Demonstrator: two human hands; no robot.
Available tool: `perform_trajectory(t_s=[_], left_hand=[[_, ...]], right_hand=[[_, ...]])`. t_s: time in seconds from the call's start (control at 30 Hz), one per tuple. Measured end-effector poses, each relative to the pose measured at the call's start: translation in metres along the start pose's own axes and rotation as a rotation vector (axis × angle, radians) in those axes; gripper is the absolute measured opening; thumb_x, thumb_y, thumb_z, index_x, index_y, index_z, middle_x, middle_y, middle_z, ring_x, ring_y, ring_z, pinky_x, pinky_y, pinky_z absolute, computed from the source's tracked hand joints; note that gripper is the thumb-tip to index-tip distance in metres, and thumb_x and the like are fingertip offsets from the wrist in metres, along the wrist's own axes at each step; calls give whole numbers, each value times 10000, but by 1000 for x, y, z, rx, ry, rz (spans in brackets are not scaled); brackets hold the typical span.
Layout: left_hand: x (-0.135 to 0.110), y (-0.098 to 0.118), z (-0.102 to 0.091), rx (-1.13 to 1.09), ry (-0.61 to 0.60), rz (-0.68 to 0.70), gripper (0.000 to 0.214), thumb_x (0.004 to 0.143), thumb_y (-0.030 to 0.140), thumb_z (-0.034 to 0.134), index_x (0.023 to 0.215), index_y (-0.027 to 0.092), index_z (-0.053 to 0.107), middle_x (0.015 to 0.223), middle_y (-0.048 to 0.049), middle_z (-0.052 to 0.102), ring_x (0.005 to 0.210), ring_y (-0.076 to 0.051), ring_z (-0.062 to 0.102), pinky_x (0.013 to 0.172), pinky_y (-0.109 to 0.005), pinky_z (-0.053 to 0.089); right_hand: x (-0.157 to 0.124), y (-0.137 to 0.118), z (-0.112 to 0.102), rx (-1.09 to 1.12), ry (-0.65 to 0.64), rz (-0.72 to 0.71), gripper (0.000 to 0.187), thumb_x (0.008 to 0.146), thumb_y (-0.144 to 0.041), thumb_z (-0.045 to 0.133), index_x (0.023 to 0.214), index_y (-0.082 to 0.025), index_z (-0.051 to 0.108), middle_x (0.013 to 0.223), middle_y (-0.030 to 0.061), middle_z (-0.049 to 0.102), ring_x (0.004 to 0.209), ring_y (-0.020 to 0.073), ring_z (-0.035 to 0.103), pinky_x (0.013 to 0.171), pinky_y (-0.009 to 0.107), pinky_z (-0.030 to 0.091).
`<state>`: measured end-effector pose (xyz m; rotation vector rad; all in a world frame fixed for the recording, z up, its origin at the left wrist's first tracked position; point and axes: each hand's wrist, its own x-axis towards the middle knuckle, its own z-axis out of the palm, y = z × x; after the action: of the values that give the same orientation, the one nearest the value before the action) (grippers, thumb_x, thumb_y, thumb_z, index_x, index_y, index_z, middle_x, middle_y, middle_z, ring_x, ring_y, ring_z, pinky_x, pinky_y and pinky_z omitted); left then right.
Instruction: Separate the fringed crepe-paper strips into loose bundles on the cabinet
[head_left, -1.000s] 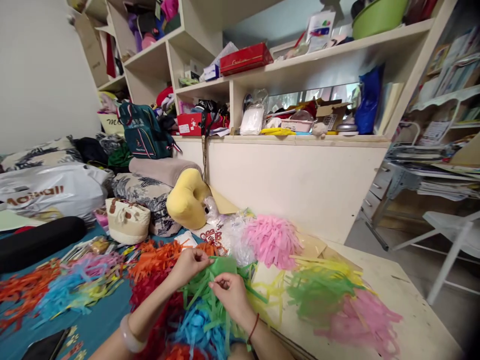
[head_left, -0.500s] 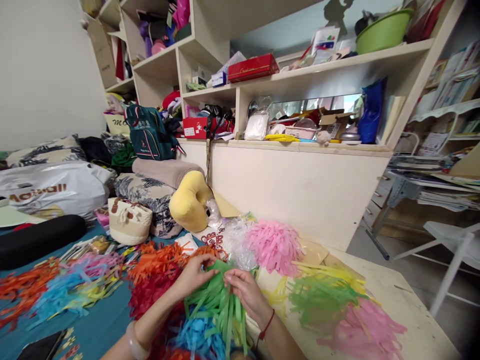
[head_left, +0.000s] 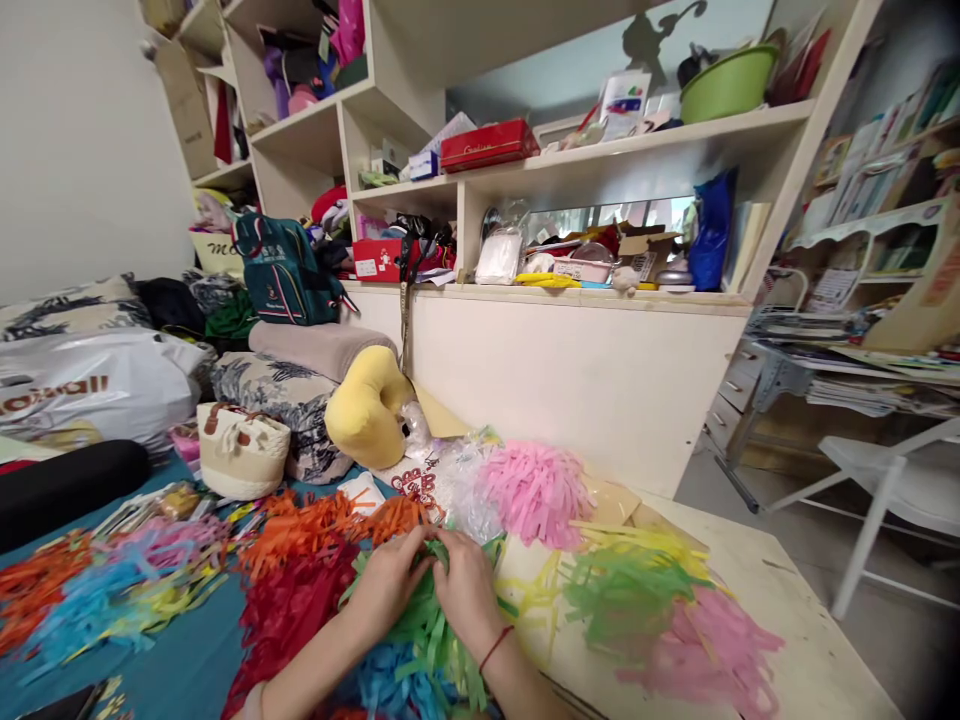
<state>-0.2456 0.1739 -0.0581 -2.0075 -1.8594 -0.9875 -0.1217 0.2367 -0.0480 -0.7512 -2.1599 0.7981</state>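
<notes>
Both my hands meet over a bundle of green fringed paper strips (head_left: 427,640) at the bottom centre. My left hand (head_left: 390,580) pinches the top of the bundle from the left. My right hand (head_left: 466,592), with a red string on its wrist, closes on the same top from the right. Blue fringed paper (head_left: 390,685) lies under the green strips, and red fringed paper (head_left: 289,610) lies just to the left.
A pink paper pom (head_left: 536,490) and green, yellow and pink fringes (head_left: 660,610) lie on the wooden board (head_left: 780,620) to the right. Orange fringes (head_left: 322,515), a woven bag (head_left: 240,450) and a yellow pillow (head_left: 364,405) sit behind. Cluttered shelves (head_left: 570,290) rise beyond; a white chair (head_left: 892,490) stands at the right.
My hands have come closer together over the top of the green strips, gathering them into a tighter bundle. The view has shifted slightly.
</notes>
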Motion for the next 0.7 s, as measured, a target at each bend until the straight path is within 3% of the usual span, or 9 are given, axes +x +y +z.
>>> perform_trajectory(t_s=[0.1,0.23,0.37,0.47,0.57,0.7], left_hand=[[-5,-6,-5,76,22,172,225,901,113,397,984,179,594,768,-67,675,674,-199,655,607,-277,523],[-7,-14,-16,147,13,425,290,965,198,341,989,214,630,717,-45,650,623,-175,621,574,-256,517],[-8,-18,-22,178,0,512,323,981,196,312,1115,220,605,771,-62,675,676,-189,637,620,-292,548],[-11,-19,-21,171,-10,480,334,983,216,306,1092,216,622,833,-81,704,722,-200,664,657,-307,563],[-14,-22,-22,150,-19,356,343,972,213,310,1019,200,649,936,-107,716,795,-208,688,686,-291,563],[-7,-31,-33,121,-54,74,283,927,184,371,894,172,652,807,-82,714,705,-182,687,645,-240,541]], right_hand=[[1,12,-12,-15,-35,9,487,691,22,470,1093,-151,683,1107,124,687,1053,275,608,958,392,421],[7,22,-28,31,-162,1,385,695,-8,499,896,-223,746,882,22,754,846,206,674,766,272,482],[13,23,-31,87,-207,8,213,713,-65,568,706,-206,727,699,-13,733,694,161,654,616,213,438],[17,27,-25,143,-141,41,128,771,-144,628,651,-163,669,632,-18,679,639,140,619,609,233,441],[26,39,-26,231,3,98,218,875,-278,606,719,-130,638,679,-18,649,654,133,618,647,279,489],[39,64,-63,346,266,171,249,922,-353,550,914,-122,642,859,28,684,768,156,654,735,343,528]])
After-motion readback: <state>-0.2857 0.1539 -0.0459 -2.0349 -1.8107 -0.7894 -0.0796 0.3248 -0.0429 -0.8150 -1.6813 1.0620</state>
